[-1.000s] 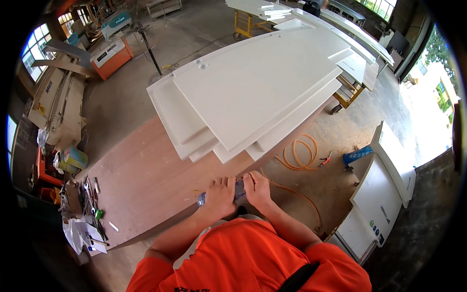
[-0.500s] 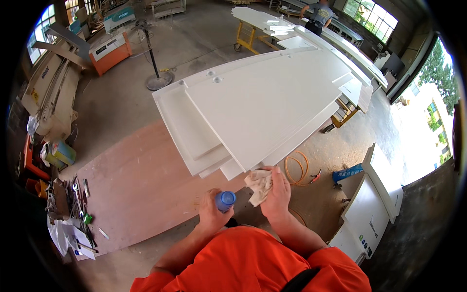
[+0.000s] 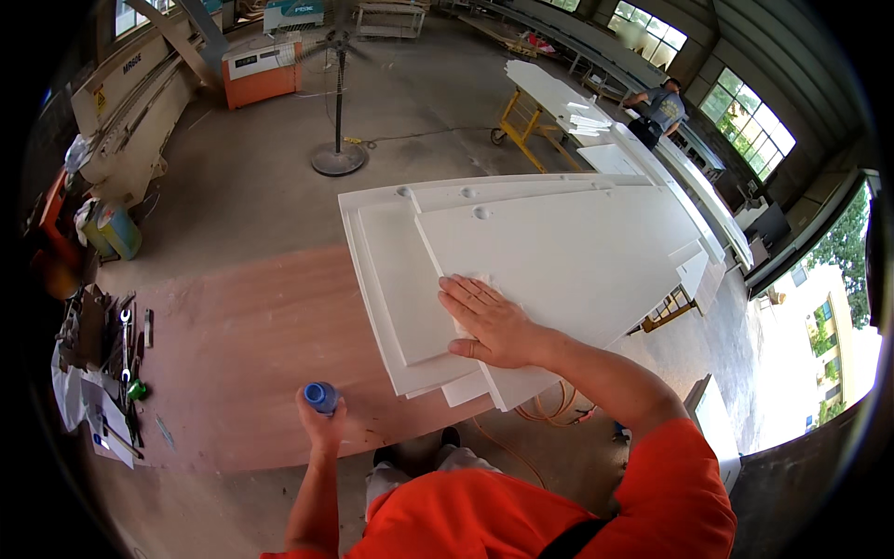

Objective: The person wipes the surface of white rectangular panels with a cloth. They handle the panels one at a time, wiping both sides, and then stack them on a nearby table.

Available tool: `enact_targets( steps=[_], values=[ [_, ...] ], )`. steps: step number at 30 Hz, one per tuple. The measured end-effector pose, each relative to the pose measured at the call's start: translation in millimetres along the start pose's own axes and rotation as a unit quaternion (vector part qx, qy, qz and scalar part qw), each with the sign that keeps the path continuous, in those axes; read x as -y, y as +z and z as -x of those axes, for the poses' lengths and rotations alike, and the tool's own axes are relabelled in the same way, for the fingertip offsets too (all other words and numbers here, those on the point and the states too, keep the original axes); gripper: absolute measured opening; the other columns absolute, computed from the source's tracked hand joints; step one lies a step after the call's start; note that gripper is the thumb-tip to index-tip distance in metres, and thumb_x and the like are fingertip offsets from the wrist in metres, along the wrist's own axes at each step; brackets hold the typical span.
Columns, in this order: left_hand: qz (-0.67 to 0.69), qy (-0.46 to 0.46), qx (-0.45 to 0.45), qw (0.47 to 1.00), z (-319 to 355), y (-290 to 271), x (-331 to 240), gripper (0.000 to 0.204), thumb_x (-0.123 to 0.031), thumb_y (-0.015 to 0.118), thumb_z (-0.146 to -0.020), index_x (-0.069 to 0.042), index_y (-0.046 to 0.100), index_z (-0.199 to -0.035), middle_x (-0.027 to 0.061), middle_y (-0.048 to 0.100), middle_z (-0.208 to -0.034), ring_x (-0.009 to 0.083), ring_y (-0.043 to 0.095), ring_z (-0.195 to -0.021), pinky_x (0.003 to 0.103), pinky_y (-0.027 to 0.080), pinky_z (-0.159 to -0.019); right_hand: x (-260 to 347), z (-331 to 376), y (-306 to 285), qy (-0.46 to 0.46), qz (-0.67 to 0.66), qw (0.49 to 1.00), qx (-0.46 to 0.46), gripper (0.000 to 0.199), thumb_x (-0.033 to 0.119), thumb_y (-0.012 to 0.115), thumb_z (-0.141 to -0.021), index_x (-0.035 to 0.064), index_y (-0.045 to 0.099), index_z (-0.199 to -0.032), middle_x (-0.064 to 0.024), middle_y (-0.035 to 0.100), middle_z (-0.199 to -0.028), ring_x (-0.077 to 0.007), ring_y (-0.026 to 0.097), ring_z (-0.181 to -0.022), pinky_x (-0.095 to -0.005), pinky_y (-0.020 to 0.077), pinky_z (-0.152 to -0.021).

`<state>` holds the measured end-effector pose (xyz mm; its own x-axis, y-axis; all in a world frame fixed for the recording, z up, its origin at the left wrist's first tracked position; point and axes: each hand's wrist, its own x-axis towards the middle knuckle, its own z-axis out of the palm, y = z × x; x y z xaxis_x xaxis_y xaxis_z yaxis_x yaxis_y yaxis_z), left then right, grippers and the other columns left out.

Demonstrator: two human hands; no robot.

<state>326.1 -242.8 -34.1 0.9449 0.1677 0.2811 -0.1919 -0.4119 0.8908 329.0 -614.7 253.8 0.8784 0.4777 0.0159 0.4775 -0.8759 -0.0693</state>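
My left hand (image 3: 322, 427) is wrapped round a bottle with a blue cap (image 3: 321, 397), held upright over the brownish-red board at my left. My right hand (image 3: 494, 326) lies flat on the top white panel (image 3: 568, 242) near its left edge, fingers stretched out and the thumb apart. A pale bit, perhaps part of the cloth, shows beside the fingertips; the rest of the cloth, if under the palm, is hidden. Beneath the top panel, more white panels (image 3: 382, 279) are stacked unevenly, their edges sticking out to the left and front.
Wrenches (image 3: 126, 340) and other tools lie at the left end of the brownish-red board (image 3: 223, 326). A stand fan (image 3: 339, 158) is beyond the stack. An orange hose (image 3: 549, 410) lies on the floor at right. Another person (image 3: 661, 110) stands by panels at the far right.
My right hand has gone from holding a crumpled cloth near my body to lying flat on the top panel. My left hand has moved left with the bottle. The view has shifted too.
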Motion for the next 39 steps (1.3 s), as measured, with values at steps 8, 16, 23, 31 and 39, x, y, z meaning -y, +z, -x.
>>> enact_targets(
  steps=[8, 16, 23, 31, 39],
  values=[
    [0.065, -0.069, 0.019, 0.995, 9.1, 3.5, -7.1, 0.076, -0.011, 0.086, -0.076, 0.001, 0.047, -0.140, 0.0169, 0.060, -0.129, 0.0316, 0.061, -0.120, 0.042, 0.047, -0.105, -97.7, -142.8, -14.0, 0.031, -0.048, 0.998, 0.020, 0.086, 0.062, 0.033, -0.108, -0.0043, 0.023, -0.162, -0.0205, 0.017, -0.172, -0.0324, 0.011, -0.161, -0.0414, 0.0107, -0.132],
    [-0.082, -0.077, -0.238, 0.965, 97.1, 27.2, -46.8, 0.049, -0.014, 0.075, -0.094, 0.000, 0.055, -0.136, 0.0163, 0.059, -0.135, 0.0266, 0.056, -0.127, 0.039, 0.045, -0.108, -10.9, 65.7, 1.8, -0.333, -0.072, 0.938, 0.063, 0.097, 0.069, 0.033, -0.104, -0.0100, 0.024, -0.159, -0.0262, 0.021, -0.170, -0.0363, 0.013, -0.161, -0.0458, 0.0071, -0.132],
    [0.341, -0.162, -0.145, 0.914, 166.1, 88.3, -186.5, 0.038, -0.029, 0.054, -0.109, 0.002, 0.063, -0.128, 0.0160, 0.070, -0.122, 0.0292, 0.067, -0.113, 0.043, 0.046, -0.110, -93.0, -87.4, -4.7, -0.172, -0.063, 0.983, 0.004, 0.090, 0.065, 0.033, -0.107, -0.0083, 0.027, -0.160, -0.0252, 0.024, -0.169, -0.0359, 0.016, -0.160, -0.0445, 0.0094, -0.131],
    [0.734, -0.265, 0.133, 0.611, 160.6, 98.8, -278.6, 0.101, -0.077, 0.019, -0.102, 0.008, 0.051, -0.148, 0.0287, 0.060, -0.143, 0.0427, 0.057, -0.135, 0.056, 0.035, -0.120, -28.0, 2.4, 4.2, -0.365, -0.043, 0.923, 0.113, 0.091, 0.065, 0.031, -0.106, -0.0072, 0.026, -0.160, -0.0241, 0.020, -0.171, -0.0331, 0.012, -0.161, -0.0425, 0.0067, -0.131],
    [0.746, -0.255, 0.236, 0.568, 131.5, 101.0, -282.6, 0.113, -0.085, 0.012, -0.096, 0.009, 0.047, -0.150, 0.0270, 0.058, -0.146, 0.0396, 0.054, -0.138, 0.050, 0.029, -0.123, -102.3, -94.2, -10.9, -0.125, -0.035, 0.991, -0.023, 0.080, 0.054, 0.036, -0.109, -0.0067, 0.028, -0.160, -0.0235, 0.021, -0.170, -0.0337, 0.012, -0.161, -0.0441, 0.0079, -0.131]
  ],
)
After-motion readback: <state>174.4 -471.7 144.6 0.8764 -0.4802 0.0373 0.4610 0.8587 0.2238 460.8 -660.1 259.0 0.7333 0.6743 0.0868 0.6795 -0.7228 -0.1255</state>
